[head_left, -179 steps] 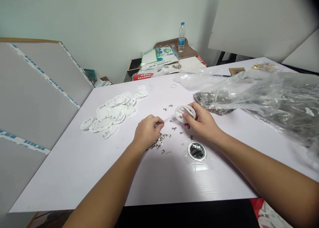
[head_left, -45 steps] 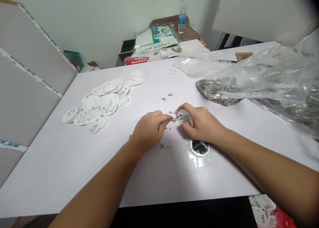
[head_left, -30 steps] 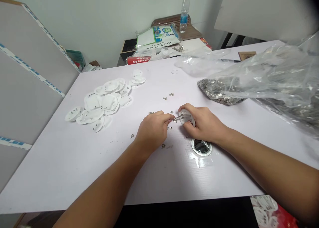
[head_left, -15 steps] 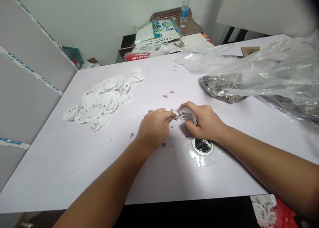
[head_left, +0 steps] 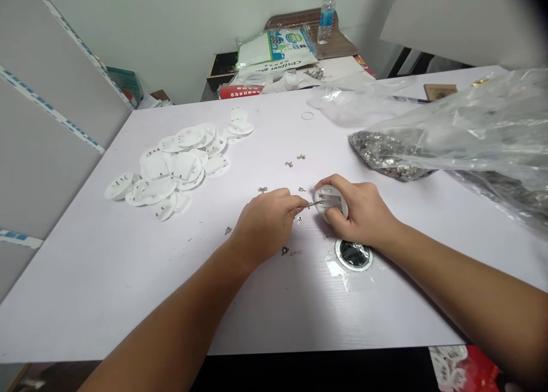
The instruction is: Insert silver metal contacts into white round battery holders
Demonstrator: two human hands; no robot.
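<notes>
White plastic disc [head_left: 330,201] is gripped in my right hand [head_left: 362,215], fingers wrapped around its edge. My left hand [head_left: 266,223] is closed in a pinch on a steel pin [head_left: 314,205], tip at the disc. Small metal fittings [head_left: 301,157] lie scattered nearby; a pile of white discs [head_left: 184,166] sits farther left.

- Clock centred on the hands, 12 o'clock toward the table's far side
- 6 o'clock: wide run of white table [head_left: 128,300] open to the near edge, past the left hand [head_left: 265,223]
- 9 o'clock: open table as far as the white discs [head_left: 171,172], piled toward 10 o'clock
- 12 o'clock: room to pass above scattered metal clips [head_left: 289,164], lying low
- 2 o'clock: plastic bag [head_left: 471,129] and its heap of metal parts [head_left: 387,155] block the way
- 5 o'clock: metal ring [head_left: 353,254] lies just beside the right hand [head_left: 359,212]
</notes>
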